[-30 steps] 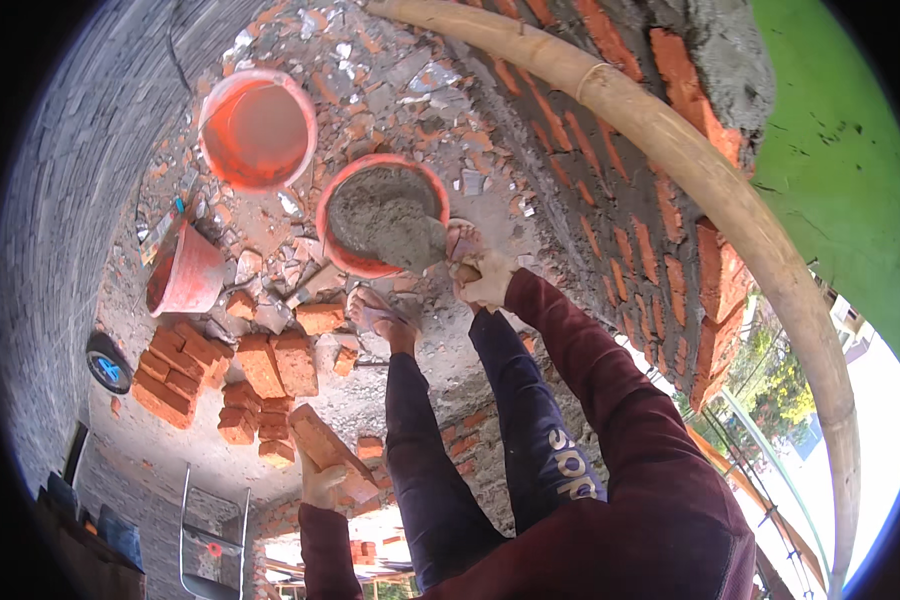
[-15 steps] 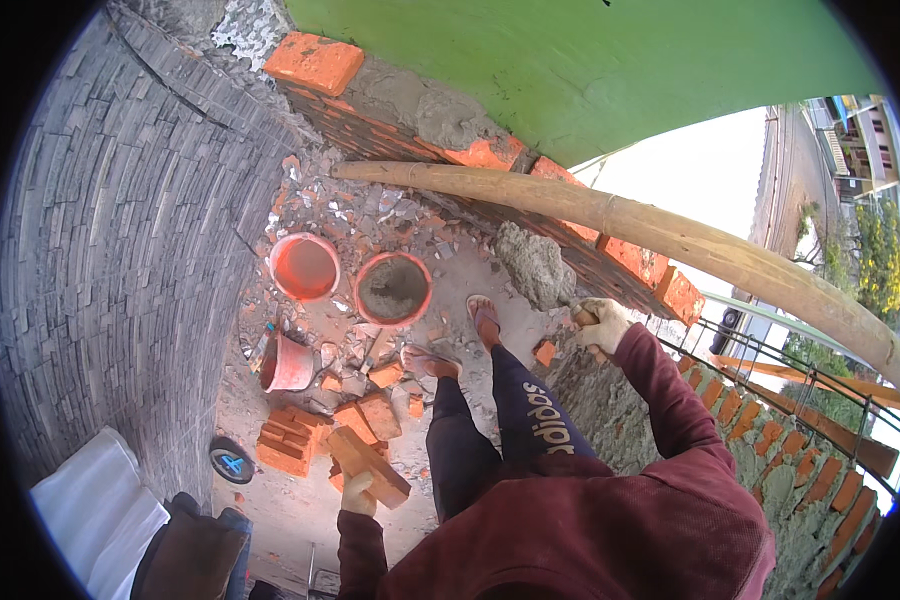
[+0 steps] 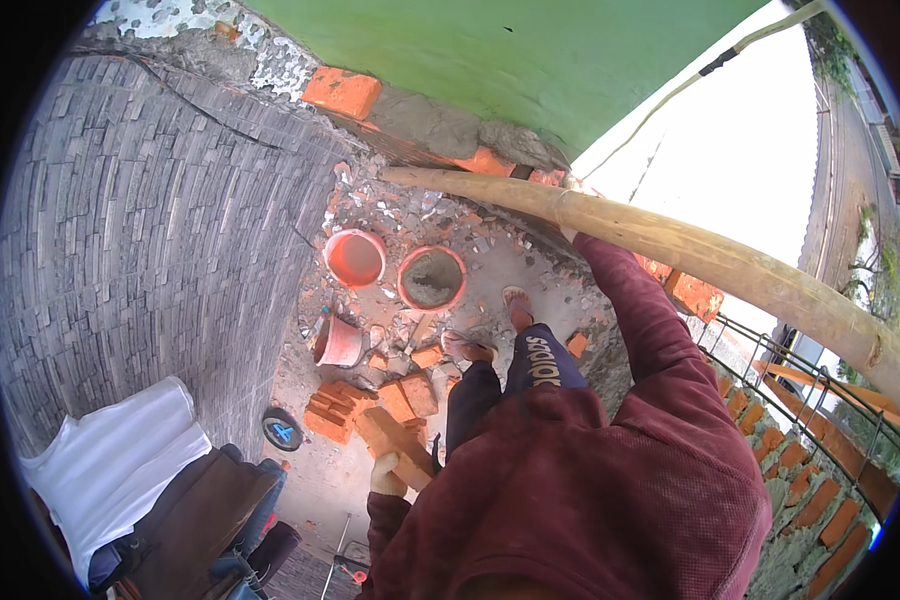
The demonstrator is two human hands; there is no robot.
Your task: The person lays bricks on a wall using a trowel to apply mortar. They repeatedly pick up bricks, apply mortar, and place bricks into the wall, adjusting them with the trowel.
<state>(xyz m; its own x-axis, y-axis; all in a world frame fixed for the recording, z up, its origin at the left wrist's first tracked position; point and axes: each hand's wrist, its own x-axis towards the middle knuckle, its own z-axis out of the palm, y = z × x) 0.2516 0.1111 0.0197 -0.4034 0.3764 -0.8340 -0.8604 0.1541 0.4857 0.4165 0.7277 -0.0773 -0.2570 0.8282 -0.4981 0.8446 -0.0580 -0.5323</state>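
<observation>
My left hand (image 3: 389,474), in a pale glove, is closed round the near end of an orange brick (image 3: 394,446) above other bricks. My right arm reaches forward under and past a thick bamboo pole (image 3: 630,218). The gloved right hand (image 3: 573,183) shows only in part at the top of the low brick wall, mostly behind the pole. It was gripping a mortar-loaded trowel a moment before; the trowel itself is now hidden. A grey lump of mortar (image 3: 525,142) sits on the wall top just beyond that hand.
A bucket of mortar (image 3: 432,278), another pink bucket (image 3: 354,258) and a tipped one (image 3: 340,342) stand amid rubble. Stacked bricks (image 3: 335,410) lie near my left hand. Clothes (image 3: 130,450) hang lower left. Metal rods (image 3: 770,350) edge the right side.
My right hand has swung forward and up, past the bamboo pole to the wall top, taking the mortar there. My left hand keeps its brick. The whole view has shifted.
</observation>
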